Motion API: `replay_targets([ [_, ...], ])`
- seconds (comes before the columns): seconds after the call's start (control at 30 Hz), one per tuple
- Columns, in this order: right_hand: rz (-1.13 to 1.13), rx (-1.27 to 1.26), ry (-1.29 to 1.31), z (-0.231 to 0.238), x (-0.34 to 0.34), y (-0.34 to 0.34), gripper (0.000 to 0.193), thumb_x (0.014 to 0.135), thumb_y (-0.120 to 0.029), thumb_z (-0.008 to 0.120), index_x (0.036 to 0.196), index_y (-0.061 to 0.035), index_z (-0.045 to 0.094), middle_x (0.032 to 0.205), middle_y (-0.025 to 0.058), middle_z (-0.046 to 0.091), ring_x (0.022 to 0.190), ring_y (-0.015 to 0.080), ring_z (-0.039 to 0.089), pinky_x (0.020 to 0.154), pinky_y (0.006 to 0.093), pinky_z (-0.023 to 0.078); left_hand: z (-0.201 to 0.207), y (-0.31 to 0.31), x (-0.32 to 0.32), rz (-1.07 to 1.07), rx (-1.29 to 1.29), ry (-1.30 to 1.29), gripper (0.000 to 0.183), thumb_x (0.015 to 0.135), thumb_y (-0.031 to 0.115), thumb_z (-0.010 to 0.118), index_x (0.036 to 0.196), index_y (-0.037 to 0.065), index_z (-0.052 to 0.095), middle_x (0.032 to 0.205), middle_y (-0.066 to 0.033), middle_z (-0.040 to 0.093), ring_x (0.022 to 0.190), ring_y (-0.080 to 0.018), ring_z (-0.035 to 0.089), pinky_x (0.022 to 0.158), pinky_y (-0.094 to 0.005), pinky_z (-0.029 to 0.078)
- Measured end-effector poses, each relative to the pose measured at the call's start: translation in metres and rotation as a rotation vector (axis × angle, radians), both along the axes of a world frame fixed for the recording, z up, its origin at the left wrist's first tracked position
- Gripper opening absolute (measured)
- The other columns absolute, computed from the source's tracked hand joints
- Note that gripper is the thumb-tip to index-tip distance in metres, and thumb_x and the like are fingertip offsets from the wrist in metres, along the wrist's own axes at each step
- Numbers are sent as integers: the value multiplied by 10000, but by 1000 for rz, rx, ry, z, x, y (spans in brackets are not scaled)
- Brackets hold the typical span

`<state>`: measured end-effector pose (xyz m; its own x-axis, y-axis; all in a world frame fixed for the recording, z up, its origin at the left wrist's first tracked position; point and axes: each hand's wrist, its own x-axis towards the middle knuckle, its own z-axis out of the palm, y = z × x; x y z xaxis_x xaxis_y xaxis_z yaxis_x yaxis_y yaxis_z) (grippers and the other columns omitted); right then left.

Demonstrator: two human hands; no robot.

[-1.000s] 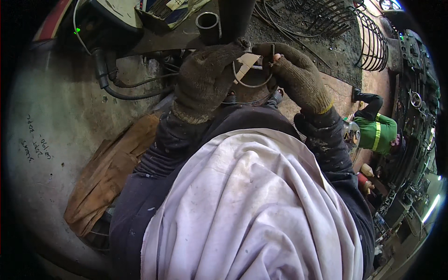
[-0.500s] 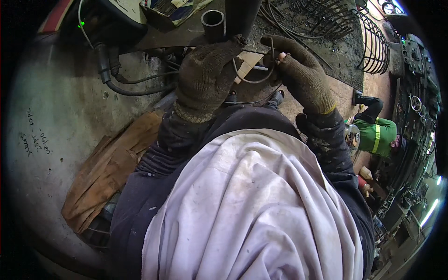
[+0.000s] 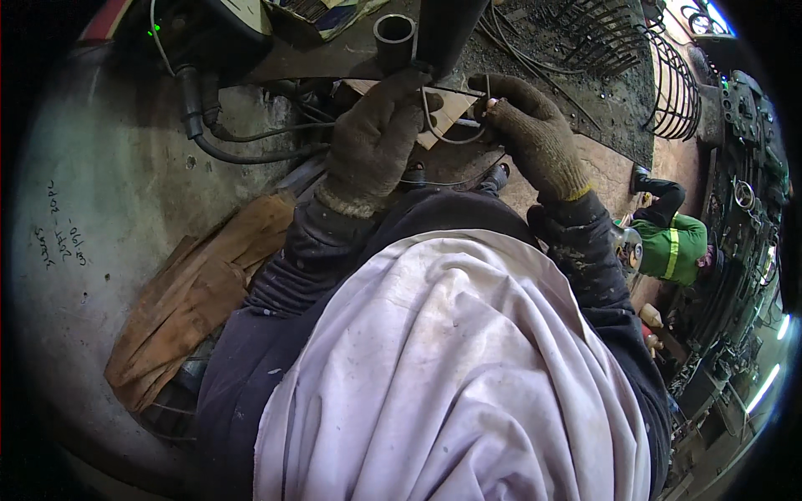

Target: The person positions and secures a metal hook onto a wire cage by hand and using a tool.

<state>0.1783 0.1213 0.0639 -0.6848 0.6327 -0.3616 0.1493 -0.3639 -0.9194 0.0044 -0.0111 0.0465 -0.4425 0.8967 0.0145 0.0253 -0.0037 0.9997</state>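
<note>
Both my hands wear worn brown knit gloves and are raised at the near edge of a dark worktable (image 3: 326,60). Between them hangs a thin metal rod bent into a U (image 3: 455,141), its curve toward me. The fingers of my left hand (image 3: 374,142) close around the top of its left leg. My right hand (image 3: 536,134) pinches the right leg between thumb and fingers, with a bare thumb tip showing through the glove. A short open pipe (image 3: 394,52) stands upright on the table just beyond my left hand, beside a thick dark post (image 3: 447,37).
Curved rods (image 3: 589,37) and loose rods lie at the table's far right, near a round wire cage (image 3: 672,88). Black cables (image 3: 259,156) run at the left, above a brown cloth (image 3: 196,292). A person in green (image 3: 672,246) is low down at the right.
My left hand has turned and opened its grip outward, its fingers now showing at the rod's left leg. The right hand stays on the right leg. The view has shifted slightly.
</note>
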Motion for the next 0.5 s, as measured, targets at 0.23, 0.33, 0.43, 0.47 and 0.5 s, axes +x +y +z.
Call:
replay_targets([
  [0.23, 5, 5, -54, -6, -5, 0, 401, 940, -125, 631, 1300, 39, 564, 1030, 95, 678, 850, 127, 637, 795, 257, 539, -11, -3, -3, -16, -2, -425, 359, 945, 78, 613, 1294, 12, 557, 1155, -118, 688, 1038, -165, 654, 915, -289, 514],
  [0.33, -13, 19, -48, -9, -6, 0, 407, 945, -141, 629, 1304, 38, 562, 1035, 99, 680, 857, 133, 638, 805, 259, 538, -14, -2, -5, -51, 14, -335, 391, 935, 69, 625, 1310, 10, 533, 1160, -132, 686, 1046, -169, 654, 904, -291, 523],
  [0.43, -12, 26, -42, -17, -4, 3, 413, 949, -161, 629, 1305, 37, 562, 1038, 101, 682, 858, 138, 639, 806, 261, 538, -17, 0, -6, -70, -37, -142, 404, 928, 56, 629, 1313, 5, 518, 1158, -138, 685, 1056, -175, 654, 896, -296, 532],
  [0.47, -12, 27, -43, -17, -4, 3, 413, 949, -161, 629, 1305, 37, 562, 1038, 101, 682, 858, 138, 639, 806, 261, 538, -18, 0, -5, -56, -42, -169, 379, 929, 58, 629, 1294, 9, 536, 1155, -127, 687, 1054, -169, 653, 893, -294, 531],
  [0.5, -14, 22, -48, -15, -4, 3, 417, 950, -169, 630, 1306, 37, 562, 1037, 100, 682, 857, 138, 639, 805, 261, 537, -19, 0, -5, -42, -47, -196, 355, 930, 59, 629, 1274, 13, 553, 1153, -117, 690, 1052, -164, 652, 890, -291, 531],
])
